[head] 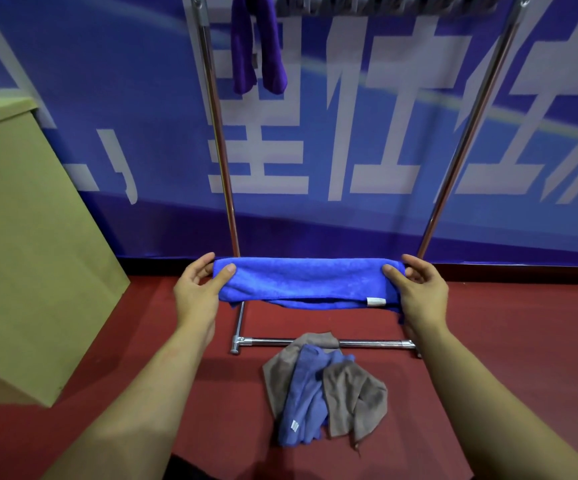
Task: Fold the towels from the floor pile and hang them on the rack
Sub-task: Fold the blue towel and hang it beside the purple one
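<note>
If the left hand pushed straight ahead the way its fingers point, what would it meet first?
Probably the rack's left upright, just beyond the blue towel that the left hand pinches. Depth is unclear; it might slip past the upright to the blue banner.

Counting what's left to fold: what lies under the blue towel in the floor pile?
Brown towels show beneath and beside the pile's blue towel; how many is unclear, since the blue towel covers their overlap.

Pile (325,389) on floor before rack (325,342); box (27,237) left.
</note>
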